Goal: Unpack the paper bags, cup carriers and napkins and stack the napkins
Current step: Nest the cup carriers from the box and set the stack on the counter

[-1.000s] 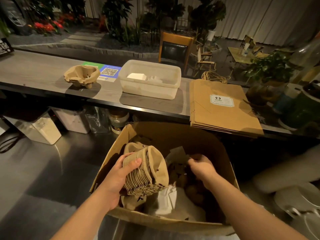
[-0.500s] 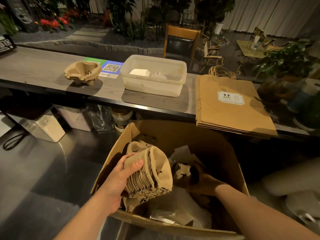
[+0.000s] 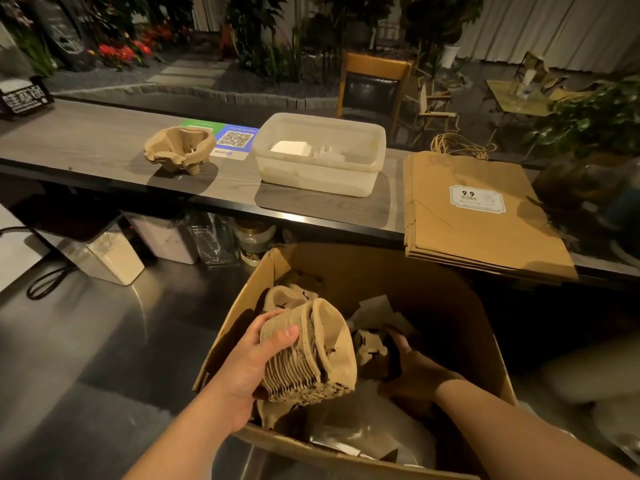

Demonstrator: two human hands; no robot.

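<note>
An open cardboard box (image 3: 433,282) stands in front of me on the steel counter. My left hand (image 3: 252,362) grips a thick stack of brown pulp cup carriers (image 3: 311,358), held on edge at the box's left side. My right hand (image 3: 412,368) is low inside the box, in shadow, its fingers against another cup carrier (image 3: 369,348); the grip is unclear. On the wooden bar top sit a small pile of cup carriers (image 3: 180,152), a translucent tub (image 3: 318,174) with white napkins (image 3: 291,148), and a flat stack of paper bags (image 3: 474,220).
Clear plastic wrap (image 3: 363,427) lies in the box bottom. Under the bar stand a white container (image 3: 107,258), jars (image 3: 252,242) and a black cable (image 3: 48,282). A QR sign (image 3: 235,140) lies by the tub; potted plants (image 3: 595,126) crowd the right end.
My right hand has gone from the top of the box's contents down deep into it, to a loose cup carrier. My left hand keeps hold of its stack.
</note>
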